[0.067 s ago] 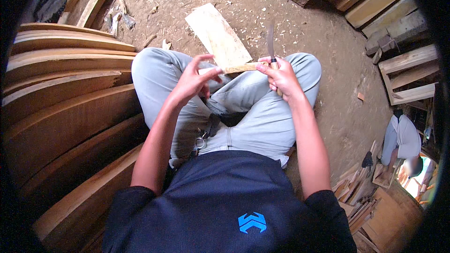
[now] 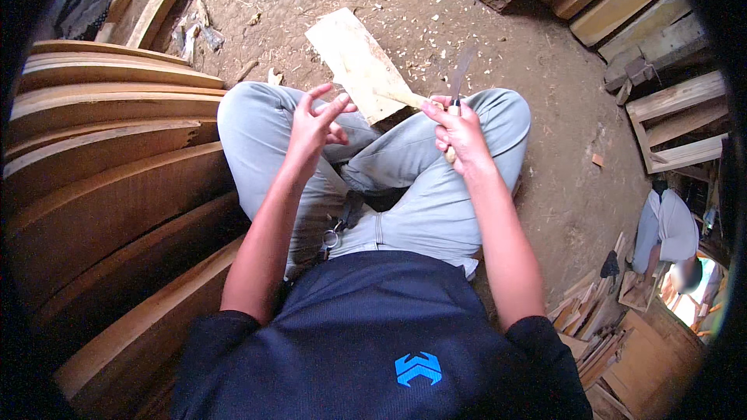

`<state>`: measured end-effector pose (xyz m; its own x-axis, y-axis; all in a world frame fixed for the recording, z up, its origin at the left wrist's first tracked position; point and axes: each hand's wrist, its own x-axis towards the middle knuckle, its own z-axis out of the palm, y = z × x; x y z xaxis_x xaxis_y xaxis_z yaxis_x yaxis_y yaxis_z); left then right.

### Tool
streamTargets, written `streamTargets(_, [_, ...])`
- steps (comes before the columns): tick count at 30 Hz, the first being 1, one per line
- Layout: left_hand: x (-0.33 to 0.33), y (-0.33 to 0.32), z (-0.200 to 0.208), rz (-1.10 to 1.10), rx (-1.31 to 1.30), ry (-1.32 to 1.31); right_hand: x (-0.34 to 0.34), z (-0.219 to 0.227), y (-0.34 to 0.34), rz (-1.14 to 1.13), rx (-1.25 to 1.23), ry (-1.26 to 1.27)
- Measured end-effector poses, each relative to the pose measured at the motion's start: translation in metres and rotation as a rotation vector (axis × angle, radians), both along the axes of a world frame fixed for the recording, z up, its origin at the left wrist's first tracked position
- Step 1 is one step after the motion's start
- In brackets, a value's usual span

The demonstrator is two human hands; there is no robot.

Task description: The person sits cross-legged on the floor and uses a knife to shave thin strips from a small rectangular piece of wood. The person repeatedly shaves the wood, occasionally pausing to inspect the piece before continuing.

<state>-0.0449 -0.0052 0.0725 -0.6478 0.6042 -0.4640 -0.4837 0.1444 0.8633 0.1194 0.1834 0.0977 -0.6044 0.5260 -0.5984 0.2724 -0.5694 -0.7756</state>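
My right hand point(image 2: 464, 138) is closed around the handle of a knife point(image 2: 462, 71), whose long, slightly curved blade points up and away. Between the thumb and fingers of that same hand sticks out a slim, pale piece of wood point(image 2: 401, 96), its free end toward the left. My left hand point(image 2: 313, 126) hovers above my left leg with fingers apart, holding nothing and not touching the wood. Beyond my crossed legs a flat, pale board point(image 2: 359, 58) lies on the ground, its near end behind the wood piece.
Curved planks point(image 2: 117, 148) stand in a row close along my left side. Wood shavings point(image 2: 420, 62) litter the dirt floor. Stacked timber point(image 2: 622, 15) and a wooden frame point(image 2: 685, 120) are at the right. Another person point(image 2: 669, 225) bends over farther off at the right.
My left hand has come away from the wood piece. The piece has swung in my right hand so its free end points farther forward, and the knife blade has tilted to the right.
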Motion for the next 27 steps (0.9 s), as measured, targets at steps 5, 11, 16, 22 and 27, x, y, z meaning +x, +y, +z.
streamTargets(5, [0.041, 0.022, -0.012, -0.207, 0.105, -0.262, -0.012, -0.007, -0.047, -0.216, -0.044, 0.062])
streamTargets(11, [0.059, 0.041, -0.015, -0.179, 0.135, -0.275, -0.011, -0.011, -0.082, -0.081, 0.201, 0.008])
streamTargets(16, [0.039, 0.024, -0.024, -0.245, -0.161, -0.090, 0.004, -0.016, -0.050, 0.215, 0.481, -0.150])
streamTargets(22, [0.038, 0.021, -0.041, -0.247, -0.301, -0.040, 0.007, -0.006, -0.033, 0.735, 0.998, -0.495])
streamTargets(27, [0.041, 0.019, -0.054, -0.221, -0.329, 0.110, 0.000, 0.001, -0.044, 0.890, 1.052, -0.605])
